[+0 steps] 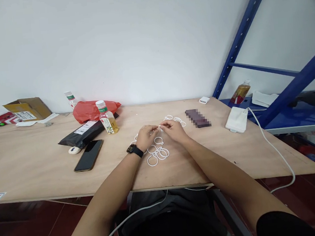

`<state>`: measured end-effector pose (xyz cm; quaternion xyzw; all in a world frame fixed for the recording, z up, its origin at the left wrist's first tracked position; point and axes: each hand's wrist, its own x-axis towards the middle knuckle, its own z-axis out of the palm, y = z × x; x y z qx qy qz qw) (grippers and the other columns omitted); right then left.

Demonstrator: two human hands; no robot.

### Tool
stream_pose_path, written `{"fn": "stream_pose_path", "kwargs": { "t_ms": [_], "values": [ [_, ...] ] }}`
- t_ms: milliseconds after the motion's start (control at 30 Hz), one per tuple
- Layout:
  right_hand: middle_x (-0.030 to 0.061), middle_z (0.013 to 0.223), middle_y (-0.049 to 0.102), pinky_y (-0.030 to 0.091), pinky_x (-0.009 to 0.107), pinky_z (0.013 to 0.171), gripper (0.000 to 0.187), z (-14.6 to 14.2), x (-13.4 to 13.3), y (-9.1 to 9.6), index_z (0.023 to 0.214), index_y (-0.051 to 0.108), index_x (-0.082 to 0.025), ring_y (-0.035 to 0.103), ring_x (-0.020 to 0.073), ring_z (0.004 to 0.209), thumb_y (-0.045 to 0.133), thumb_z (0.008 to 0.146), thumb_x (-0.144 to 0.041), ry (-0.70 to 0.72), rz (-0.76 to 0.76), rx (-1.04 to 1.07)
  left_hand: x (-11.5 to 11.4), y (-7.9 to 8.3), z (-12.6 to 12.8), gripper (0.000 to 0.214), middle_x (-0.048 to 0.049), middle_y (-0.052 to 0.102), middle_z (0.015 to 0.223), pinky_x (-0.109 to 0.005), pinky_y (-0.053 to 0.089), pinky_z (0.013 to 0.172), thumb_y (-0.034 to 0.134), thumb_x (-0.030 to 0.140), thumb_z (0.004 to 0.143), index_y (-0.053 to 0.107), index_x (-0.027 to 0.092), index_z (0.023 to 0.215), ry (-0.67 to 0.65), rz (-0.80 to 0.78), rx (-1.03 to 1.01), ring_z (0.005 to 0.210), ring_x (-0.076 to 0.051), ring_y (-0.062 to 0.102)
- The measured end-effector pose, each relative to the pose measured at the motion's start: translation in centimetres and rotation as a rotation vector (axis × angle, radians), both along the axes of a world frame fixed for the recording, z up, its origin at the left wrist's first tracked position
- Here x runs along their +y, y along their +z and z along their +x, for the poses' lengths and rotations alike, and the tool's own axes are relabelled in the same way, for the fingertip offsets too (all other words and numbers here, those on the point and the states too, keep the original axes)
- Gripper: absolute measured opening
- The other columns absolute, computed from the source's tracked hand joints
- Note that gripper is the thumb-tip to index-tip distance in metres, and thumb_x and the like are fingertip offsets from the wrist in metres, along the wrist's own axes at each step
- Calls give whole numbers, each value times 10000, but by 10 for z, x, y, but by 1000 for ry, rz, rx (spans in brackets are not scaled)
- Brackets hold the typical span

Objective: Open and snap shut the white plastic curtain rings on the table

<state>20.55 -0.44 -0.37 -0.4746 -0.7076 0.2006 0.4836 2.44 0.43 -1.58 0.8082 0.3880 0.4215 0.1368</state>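
Head view. The left hand (pixel 146 137), a black smartwatch (pixel 134 151) on its wrist, and the right hand (pixel 174 130) meet above the plywood worktop (pixel 32 161). The forearms angle inward from the lower corners of the view, and the wrists sit close to the surface. The fingers (pixel 155 128) of both hands are together, pinching a small white plastic piece (pixel 160 128); its exact shape is too small to tell. White plastic rings (pixel 157 153) lie tangled just below the hands, and further rings (pixel 175 120) lie just beyond the right hand.

Risk, as judged: the small piece could slip from the pinch if the grip loosens, and could drop among the rings. A wrist or forearm dragging across the pile could scatter the rings or snag them on the smartwatch.

Nearby, a smartphone (pixel 88 155) and a black mailer bag (pixel 80 136) lie left of the hands, beside a bottle of tea (pixel 107 118). A pixelated dark object (pixel 197 118) lies right of the rings. A white cable (pixel 273 147) runs from a white power adapter (pixel 236 120) over the worktop edge.
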Motion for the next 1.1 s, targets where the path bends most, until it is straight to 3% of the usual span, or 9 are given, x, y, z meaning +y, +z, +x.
{"fn": "stream_pose_path", "kwargs": {
  "t_ms": [167,300,433,600,733,967,1100],
  "values": [
    [52,902,720,471,321,799,155,23,12,-4,906,711,-210,643,197,847,575,850,-258,-189,163,-293,-5,-2,-2,197,-52,636,1165,-466,371,1004,651,250,760,736,262,938,-63,-39,320,1107,-267,535],
    [66,925,704,470,326,787,197,37,22,-9,985,703,-197,631,206,855,586,838,-257,-267,171,-279,-7,-4,-1,166,-55,604,1217,-498,306,1043,672,255,716,743,261,866,-102,-70,392,1156,-287,495],
    [59,892,696,473,319,757,187,33,21,-9,971,706,-205,620,193,805,591,842,-277,-182,163,-209,-6,-4,-3,115,-64,637,1170,-495,318,1011,675,265,705,738,244,799,-92,-69,410,1098,-293,523],
    [49,881,701,453,305,753,151,19,10,-6,920,712,-220,611,184,813,581,859,-263,-20,169,-285,-5,-2,-5,82,-58,671,1116,-456,340,989,683,296,717,729,230,738,-137,-60,362,1041,-275,560],
    [42,878,701,440,299,738,148,16,8,-6,913,715,-227,605,176,789,578,860,-250,-6,157,-294,-6,0,-4,97,-58,667,1140,-462,324,1009,711,314,710,706,220,685,-170,-62,365,1066,-278,559],
    [45,850,704,443,288,699,162,17,9,-5,891,728,-208,604,164,740,579,845,-249,12,144,-233,-7,5,-2,124,-45,683,1118,-457,347,1001,644,303,816,681,215,737,16,-30,177,1079,-243,571],
    [42,838,707,444,276,624,187,12,4,-4,916,733,-201,581,142,648,600,824,-297,74,58,-128,-6,8,-4,109,-52,688,1139,-429,391,989,651,282,815,647,204,740,26,3,30,1075,-223,594]
  ]
}}
